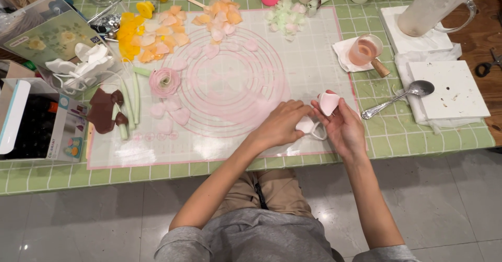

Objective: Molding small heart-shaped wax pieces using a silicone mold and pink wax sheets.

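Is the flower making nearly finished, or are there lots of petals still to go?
One pink flower already sits made up on the mat, with green stems beside it. The right hand holds a pale pink petal, while the left hand rests on a white piece. Heaps of loose orange petals and pink petals are unused, so plenty seems left.

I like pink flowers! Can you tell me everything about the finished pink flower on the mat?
The pink flower is round, with many thin ruffled petals wound tightly around a pale greenish-white middle. It looks moulded and soft, perhaps clay. It lies on the left part of the pink-ringed mat, beside pale green stems, above loose pink petals. Neither hand touches it.
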